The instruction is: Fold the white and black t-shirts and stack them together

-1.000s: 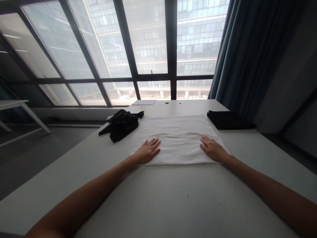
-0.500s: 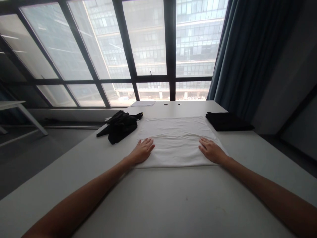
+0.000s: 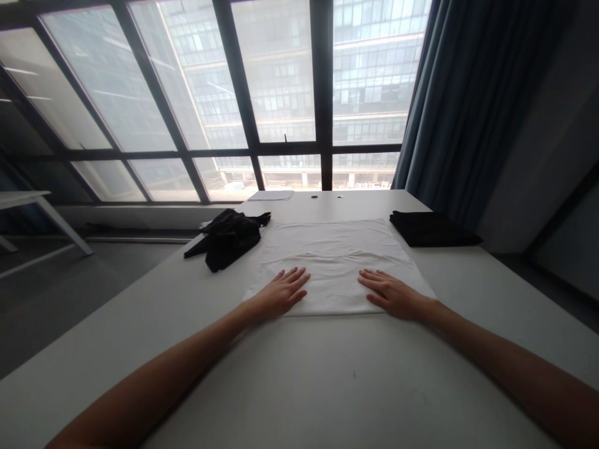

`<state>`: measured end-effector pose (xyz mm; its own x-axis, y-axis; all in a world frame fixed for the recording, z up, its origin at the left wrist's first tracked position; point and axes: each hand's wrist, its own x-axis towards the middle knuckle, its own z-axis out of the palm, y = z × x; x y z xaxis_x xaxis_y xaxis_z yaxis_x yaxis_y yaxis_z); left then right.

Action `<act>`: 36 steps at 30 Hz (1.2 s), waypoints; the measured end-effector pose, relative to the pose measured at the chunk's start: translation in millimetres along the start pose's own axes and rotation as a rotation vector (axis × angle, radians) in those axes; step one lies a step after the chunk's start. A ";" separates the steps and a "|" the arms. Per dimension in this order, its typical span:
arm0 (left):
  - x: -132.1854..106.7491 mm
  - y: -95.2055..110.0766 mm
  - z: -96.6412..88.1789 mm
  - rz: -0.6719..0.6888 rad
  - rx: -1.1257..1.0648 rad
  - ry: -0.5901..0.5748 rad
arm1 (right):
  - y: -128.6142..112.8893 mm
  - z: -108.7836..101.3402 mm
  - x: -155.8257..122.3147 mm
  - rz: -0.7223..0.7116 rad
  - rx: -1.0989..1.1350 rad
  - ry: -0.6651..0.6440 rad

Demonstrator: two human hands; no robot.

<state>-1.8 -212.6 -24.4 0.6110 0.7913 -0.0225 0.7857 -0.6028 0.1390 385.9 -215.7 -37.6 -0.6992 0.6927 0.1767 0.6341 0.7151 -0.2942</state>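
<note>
A white cloth, perhaps a folded garment, lies spread in a rough rectangle on the white table. Slight wrinkles run across its middle. My left hand rests flat on the near left part of the cloth, fingers stretched out. On the near right part lies my right hand, also flat with its fingers extended inward. Neither hand grasps anything. The fabric under both palms is hidden.
A crumpled black garment lies left of the cloth, and a folded black cloth lies to the right. Papers sit at the table's far end. Beyond are windows and a blue curtain; another table stands far left.
Both hands have slid inward and slightly toward me over the cloth, so they are closer together. The wrinkles in the cloth have shifted a little.
</note>
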 end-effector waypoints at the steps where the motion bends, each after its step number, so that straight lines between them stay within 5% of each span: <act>1: -0.7 1.7 -1.4 0.016 -0.007 -0.002 | 0.3 0.3 0.0 0.013 0.004 -0.006; 8: -11.8 48.2 -7.5 0.322 -0.054 -0.034 | -31.1 -1.2 -5.3 -0.139 0.049 -0.070; 13: -14.6 73.2 -8.0 0.401 -0.075 -0.050 | -59.2 -4.9 -5.8 -0.270 0.084 -0.208; 30: -14.9 75.3 -15.9 0.442 -0.070 -0.147 | -46.2 -12.6 -8.3 -0.263 0.202 -0.167; 36: -14.8 74.5 -14.5 0.454 -0.095 -0.115 | -38.6 -5.3 -9.4 -0.193 0.282 0.067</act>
<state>46.3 -267.8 0.7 0.9016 0.4299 -0.0475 0.4274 -0.8688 0.2501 369.7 -249.3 -23.0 -0.7682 0.5587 0.3127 0.3696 0.7857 -0.4960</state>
